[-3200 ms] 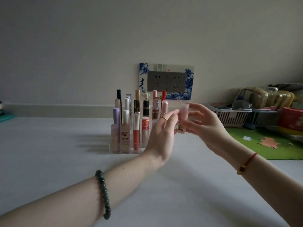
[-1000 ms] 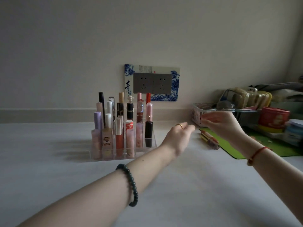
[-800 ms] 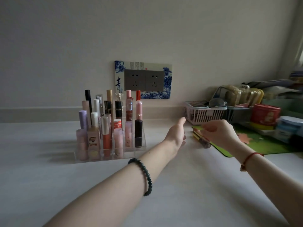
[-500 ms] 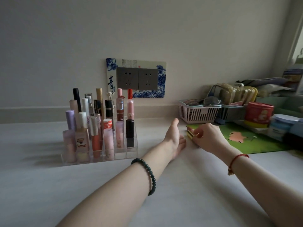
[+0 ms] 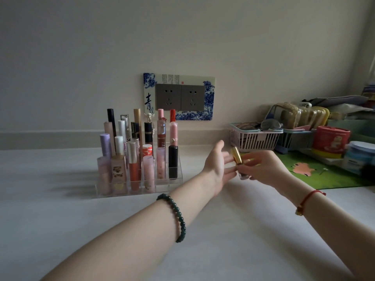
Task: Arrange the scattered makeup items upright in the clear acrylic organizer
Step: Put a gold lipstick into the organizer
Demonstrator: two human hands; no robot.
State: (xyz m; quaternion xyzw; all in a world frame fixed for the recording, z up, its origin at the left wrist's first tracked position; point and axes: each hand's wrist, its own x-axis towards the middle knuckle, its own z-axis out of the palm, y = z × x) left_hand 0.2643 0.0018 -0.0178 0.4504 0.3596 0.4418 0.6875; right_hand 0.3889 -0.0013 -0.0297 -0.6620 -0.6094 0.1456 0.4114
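The clear acrylic organizer [image 5: 178, 176] stands on the white table left of centre, filled with several upright lipsticks, glosses and tubes. To its right, my right hand [image 5: 263, 169] grips a gold-capped makeup tube [image 5: 237, 157], tilted with the cap up and to the left, lifted off the table. My left hand [image 5: 218, 165] is open, palm facing right, its fingers straight and right beside the tube; whether they touch it is unclear. A second gold tube [image 5: 252, 160] shows partly inside my right hand's fingers.
A green mat [image 5: 328, 175] lies at the right. Behind it are a pink plastic basket [image 5: 253, 138], a red tin [image 5: 330, 141], blue-lidded jars [image 5: 359, 157] and pouches. A wall socket plate [image 5: 179, 96] sits behind the organizer.
My right hand reached down to the tubes at the green mat's edge, took hold and lifted a gold-capped tube toward my left hand. The pink item held earlier now stands in the organizer.
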